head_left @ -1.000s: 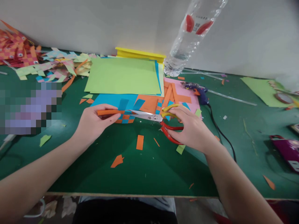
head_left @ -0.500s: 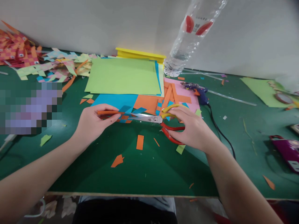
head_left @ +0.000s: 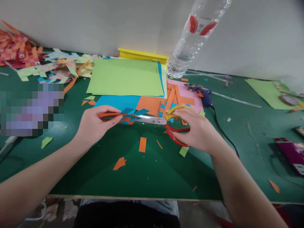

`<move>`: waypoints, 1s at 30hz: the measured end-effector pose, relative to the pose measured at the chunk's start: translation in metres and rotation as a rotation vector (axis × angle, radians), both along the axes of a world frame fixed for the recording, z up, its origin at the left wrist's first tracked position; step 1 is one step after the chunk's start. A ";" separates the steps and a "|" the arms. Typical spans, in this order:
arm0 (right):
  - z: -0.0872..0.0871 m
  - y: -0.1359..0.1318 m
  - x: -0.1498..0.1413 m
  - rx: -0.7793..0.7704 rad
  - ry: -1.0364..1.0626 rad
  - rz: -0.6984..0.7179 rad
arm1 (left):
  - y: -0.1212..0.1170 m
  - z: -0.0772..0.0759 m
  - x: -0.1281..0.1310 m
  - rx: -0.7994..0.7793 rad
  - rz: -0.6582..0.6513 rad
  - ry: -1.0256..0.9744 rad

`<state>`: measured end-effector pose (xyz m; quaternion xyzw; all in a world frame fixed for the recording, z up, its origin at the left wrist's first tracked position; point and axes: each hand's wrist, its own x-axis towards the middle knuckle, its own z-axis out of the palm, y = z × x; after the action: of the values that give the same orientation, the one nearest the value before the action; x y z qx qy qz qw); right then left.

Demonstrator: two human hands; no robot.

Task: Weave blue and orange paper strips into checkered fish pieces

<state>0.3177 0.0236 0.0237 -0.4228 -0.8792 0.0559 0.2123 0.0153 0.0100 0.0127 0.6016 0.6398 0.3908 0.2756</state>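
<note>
Between thumb and fingers, my left hand point(head_left: 95, 123) pinches a woven paper piece point(head_left: 128, 120) of orange and blue strips; an orange strip lies along the fingers and blue ends stick out to the right. My right hand point(head_left: 196, 128) has its fingers through the yellow and red handles of a pair of scissors point(head_left: 160, 121). The blades point left, and their tips are at the woven piece's right part. Whether the tips touch the paper I cannot tell. Under and behind the hands lie a blue sheet point(head_left: 116, 103) and an orange sheet point(head_left: 148, 105).
Stacked green sheets point(head_left: 125, 77) lie behind, beside a clear bottle point(head_left: 190, 44). A glue gun point(head_left: 203, 95) with a black cord rests right. Woven paper pieces point(head_left: 19, 50) are piled far left. Orange scraps point(head_left: 142, 144) lie in front; a purple pouch point(head_left: 291, 155) sits at right.
The blue strip ends have tipped over to the right and lie flatter. The scissors have shifted slightly to the right with my right hand. My left hand has hardly moved.
</note>
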 end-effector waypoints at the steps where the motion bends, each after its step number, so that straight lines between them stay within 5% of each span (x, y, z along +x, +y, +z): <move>1: 0.000 0.000 0.000 -0.004 0.002 0.002 | 0.000 0.000 0.000 0.010 -0.011 0.010; 30: -0.001 -0.004 -0.006 -0.162 0.077 0.016 | -0.003 -0.001 0.002 0.037 -0.052 0.001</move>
<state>0.3119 0.0194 0.0230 -0.4291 -0.8663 0.1447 0.2107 0.0176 0.0067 0.0113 0.6232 0.6167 0.3950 0.2743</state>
